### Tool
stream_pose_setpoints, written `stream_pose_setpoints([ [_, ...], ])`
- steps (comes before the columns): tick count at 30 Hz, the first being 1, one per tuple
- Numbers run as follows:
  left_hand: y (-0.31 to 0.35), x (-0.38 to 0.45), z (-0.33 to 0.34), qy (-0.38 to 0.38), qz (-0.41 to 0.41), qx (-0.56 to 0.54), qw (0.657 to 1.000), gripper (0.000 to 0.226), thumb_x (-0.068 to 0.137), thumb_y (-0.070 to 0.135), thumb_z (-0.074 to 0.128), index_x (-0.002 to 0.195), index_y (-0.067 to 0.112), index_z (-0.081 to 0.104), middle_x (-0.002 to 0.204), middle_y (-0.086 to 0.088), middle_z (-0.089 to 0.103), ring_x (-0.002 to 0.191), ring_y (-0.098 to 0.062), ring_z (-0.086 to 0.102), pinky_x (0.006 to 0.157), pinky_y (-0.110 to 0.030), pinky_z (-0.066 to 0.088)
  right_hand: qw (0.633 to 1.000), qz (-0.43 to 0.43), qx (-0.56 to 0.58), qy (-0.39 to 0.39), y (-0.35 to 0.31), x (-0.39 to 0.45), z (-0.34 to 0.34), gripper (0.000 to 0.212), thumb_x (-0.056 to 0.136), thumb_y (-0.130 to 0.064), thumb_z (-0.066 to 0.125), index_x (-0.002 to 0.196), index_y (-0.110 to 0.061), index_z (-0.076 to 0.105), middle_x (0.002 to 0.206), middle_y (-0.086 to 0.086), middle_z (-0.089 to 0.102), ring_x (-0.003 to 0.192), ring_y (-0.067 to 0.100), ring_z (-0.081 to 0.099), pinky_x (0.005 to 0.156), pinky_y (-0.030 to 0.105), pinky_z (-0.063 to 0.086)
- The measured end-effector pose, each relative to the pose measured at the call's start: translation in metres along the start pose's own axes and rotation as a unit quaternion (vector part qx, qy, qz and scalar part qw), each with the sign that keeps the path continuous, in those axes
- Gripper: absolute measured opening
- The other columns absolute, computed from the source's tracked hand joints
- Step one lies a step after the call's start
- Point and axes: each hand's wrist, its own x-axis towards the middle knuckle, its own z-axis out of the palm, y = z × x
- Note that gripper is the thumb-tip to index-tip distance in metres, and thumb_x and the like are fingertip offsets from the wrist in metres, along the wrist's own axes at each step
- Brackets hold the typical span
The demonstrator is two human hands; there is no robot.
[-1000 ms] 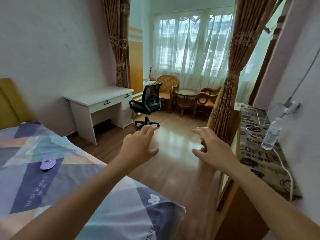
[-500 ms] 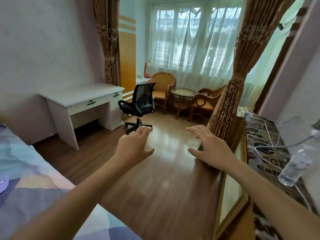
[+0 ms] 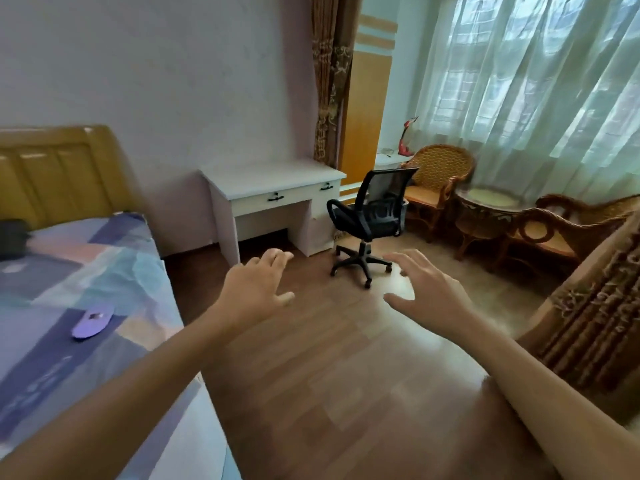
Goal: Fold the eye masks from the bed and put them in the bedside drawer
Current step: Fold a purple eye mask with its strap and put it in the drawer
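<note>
A purple eye mask lies flat on the patchwork bedspread of the bed at the left. A dark object sits near the headboard; I cannot tell what it is. My left hand hovers over the wooden floor to the right of the bed, fingers spread, holding nothing. My right hand is held out beside it, also empty with fingers apart. No bedside drawer shows in this view.
A white desk with drawers stands against the far wall, a black office chair beside it. Wicker chairs and a round table stand by the curtained window. A brown curtain hangs at the right.
The view has swung left: the headboard and the purple eye mask are back in sight, and the side table with the bottle has left the frame. Both hands stay open and empty.
</note>
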Motion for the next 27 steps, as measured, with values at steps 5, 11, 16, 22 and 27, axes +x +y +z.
stream_pose_setpoints([
  [5, -0.041, 0.041, 0.022, -0.007, -0.084, 0.03, 0.996, 0.072, 0.082, 0.057, 0.055, 0.143, 0.03, 0.028, 0.145, 0.007, 0.039, 0.113, -0.017, 0.057, 0.078, -0.029, 0.043, 0.996, -0.084, 0.023, -0.022, 0.017, 0.085, 0.033, 0.059, 0.082, -0.041, 0.061, 0.135, -0.038, 0.035, 0.134, -0.016, 0.041, 0.098, 0.009, 0.058, 0.06, 0.025, 0.049],
  [11, -0.101, 0.113, 0.058, -0.003, -0.151, 0.055, 0.987, 0.068, 0.083, 0.059, 0.052, 0.142, 0.03, 0.031, 0.144, 0.007, 0.041, 0.114, -0.018, 0.056, 0.085, -0.031, 0.047, 0.987, -0.152, 0.038, -0.045, 0.037, 0.209, 0.076, 0.059, 0.084, -0.042, 0.06, 0.137, -0.038, 0.033, 0.137, -0.015, 0.039, 0.093, 0.011, 0.062, 0.07, 0.033, 0.056],
  [16, -0.143, 0.162, 0.075, 0.004, -0.194, 0.037, 0.98, 0.064, 0.084, 0.054, 0.054, 0.14, 0.03, 0.034, 0.141, 0.007, 0.042, 0.12, -0.019, 0.05, 0.091, -0.035, 0.044, 0.975, -0.192, 0.095, -0.058, 0.016, 0.315, 0.117, 0.059, 0.085, -0.042, 0.061, 0.137, -0.04, 0.034, 0.138, -0.016, 0.04, 0.103, 0.005, 0.058, 0.074, 0.031, 0.053],
  [22, -0.195, 0.184, 0.11, -0.001, -0.297, 0.03, 0.954, 0.061, 0.085, 0.053, 0.054, 0.138, 0.029, 0.036, 0.14, 0.008, 0.044, 0.115, -0.018, 0.054, 0.086, -0.032, 0.047, 0.934, -0.301, 0.146, -0.122, -0.037, 0.427, 0.189, 0.058, 0.084, -0.042, 0.06, 0.136, -0.042, 0.033, 0.136, -0.02, 0.039, 0.103, 0.002, 0.058, 0.072, 0.03, 0.05],
  [27, -0.248, 0.193, 0.141, -0.023, -0.423, 0.046, 0.905, 0.06, 0.086, 0.053, 0.054, 0.138, 0.031, 0.034, 0.144, 0.01, 0.04, 0.119, -0.017, 0.052, 0.086, -0.035, 0.047, 0.879, -0.414, 0.16, -0.174, -0.09, 0.516, 0.265, 0.06, 0.086, -0.043, 0.059, 0.139, -0.039, 0.031, 0.141, -0.015, 0.038, 0.107, 0.004, 0.057, 0.068, 0.023, 0.047],
])
